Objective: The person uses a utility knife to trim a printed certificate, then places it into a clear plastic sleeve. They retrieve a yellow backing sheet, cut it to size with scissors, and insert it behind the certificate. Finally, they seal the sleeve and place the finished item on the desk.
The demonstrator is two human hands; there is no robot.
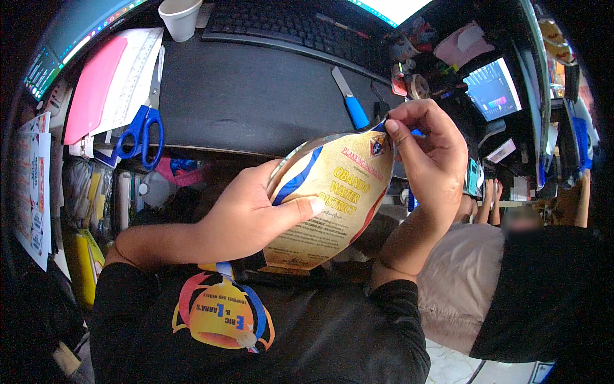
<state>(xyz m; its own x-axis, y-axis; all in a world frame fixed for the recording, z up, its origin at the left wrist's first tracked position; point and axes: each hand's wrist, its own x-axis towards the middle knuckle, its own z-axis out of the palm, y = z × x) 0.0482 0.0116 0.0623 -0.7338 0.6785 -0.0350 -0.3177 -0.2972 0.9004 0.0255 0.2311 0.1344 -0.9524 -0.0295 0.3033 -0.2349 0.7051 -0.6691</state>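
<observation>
Scissors (142,136), cup (180,17), keyboard (300,29) behind plaque (332,198)

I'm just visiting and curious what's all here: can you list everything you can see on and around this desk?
plaque: one, cream-yellow with blue and red curved bands, held over the lap
scissors: one pair, blue handles, left side of the desk
craft knife: one, blue handle, on the dark desk mat
desk mat: one, black, middle of the desk
keyboard: one, black, at the top
cup: one, white, top left of the mat
pink sheet: one, pink, left, beside a ruler
small screen: one, lit blue, right
tape roll: one, pale, right of the knife
left hand: one, holding the plaque from the left, thumb on its face
right hand: one, pinching the plaque's top edge
</observation>
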